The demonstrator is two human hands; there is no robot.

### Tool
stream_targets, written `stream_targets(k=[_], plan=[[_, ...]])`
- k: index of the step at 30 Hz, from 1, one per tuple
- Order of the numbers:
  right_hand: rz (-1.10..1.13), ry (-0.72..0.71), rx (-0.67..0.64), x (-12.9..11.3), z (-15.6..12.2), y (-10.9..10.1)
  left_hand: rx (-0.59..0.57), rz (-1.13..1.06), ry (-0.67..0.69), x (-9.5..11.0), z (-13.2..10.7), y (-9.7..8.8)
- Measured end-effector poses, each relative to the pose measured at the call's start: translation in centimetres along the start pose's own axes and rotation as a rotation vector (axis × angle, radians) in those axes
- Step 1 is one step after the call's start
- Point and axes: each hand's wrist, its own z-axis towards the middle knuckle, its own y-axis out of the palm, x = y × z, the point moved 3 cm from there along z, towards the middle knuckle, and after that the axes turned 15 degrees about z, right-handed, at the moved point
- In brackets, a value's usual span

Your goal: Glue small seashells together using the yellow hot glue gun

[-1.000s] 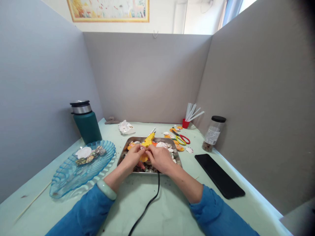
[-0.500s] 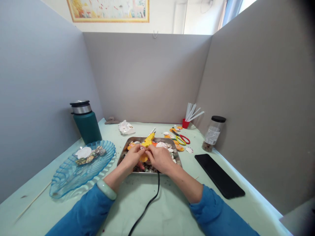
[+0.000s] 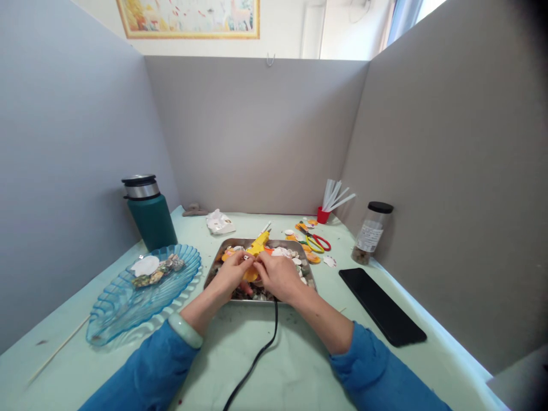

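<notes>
Tray (image 3: 287,244); left hand (image 3: 233,273), right hand (image 3: 280,275) meet above; each grip narrow, held item unclear

"What stands at the left?"

"A dark green bottle (image 3: 153,221) with a silver and black top, near a grey side panel (image 3: 64,160)."

"And at the right?"

"A clear jar (image 3: 369,235) with a black lid, a white label and brown bits at the bottom. Nearer, a black phone (image 3: 382,307) lies flat."

"Anything higher up?"

"A yellow-framed picture (image 3: 190,16) on the wall (image 3: 282,28), and a small hook (image 3: 270,60) on the back panel's (image 3: 257,137) top edge."
</notes>
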Motion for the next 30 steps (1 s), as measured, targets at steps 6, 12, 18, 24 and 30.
stream_targets(k=[6, 12, 18, 24, 30], plan=[[0.010, 0.010, -0.017, -0.18, -0.10, -0.12, -0.011, -0.003, -0.009, 0.17, -0.22, -0.01], [0.018, -0.002, -0.010, -0.17, -0.05, -0.07, -0.004, 0.006, -0.005, -0.09, -0.07, -0.07], [0.015, 0.003, -0.014, -0.04, -0.03, -0.04, -0.001, 0.002, -0.011, -0.13, -0.06, -0.06], [0.011, 0.011, -0.016, -0.16, -0.08, -0.09, 0.007, -0.028, -0.025, 0.06, -0.19, -0.04], [-0.002, -0.009, 0.002, -0.13, -0.02, -0.01, 0.008, -0.030, -0.029, 0.11, -0.14, -0.06]])
